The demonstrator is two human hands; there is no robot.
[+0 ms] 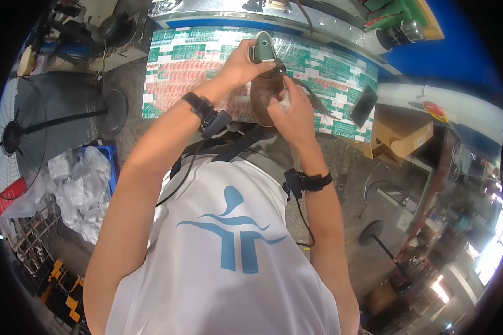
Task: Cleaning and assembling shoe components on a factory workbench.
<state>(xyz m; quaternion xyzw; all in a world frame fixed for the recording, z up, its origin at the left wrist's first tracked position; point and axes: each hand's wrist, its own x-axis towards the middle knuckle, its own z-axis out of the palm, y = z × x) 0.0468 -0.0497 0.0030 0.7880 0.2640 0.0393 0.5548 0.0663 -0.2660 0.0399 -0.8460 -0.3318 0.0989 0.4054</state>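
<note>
A brown shoe [262, 99] on a green last [264, 49] sits toe-inward at the patterned counter's [341, 72] near edge. The left hand [241, 67] clamps its collar end; the right hand [296, 114] curls alongside, its grip unclear to me. Likely stiff, fairly weighty, steadiest held by the last.

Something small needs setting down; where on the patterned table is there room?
Between the left hand and the left edge of the patterned table; also the far right, beyond the dark phone. Crowded: the middle, with the right hand and brown shoe, a dark tapering strip alongside.
</note>
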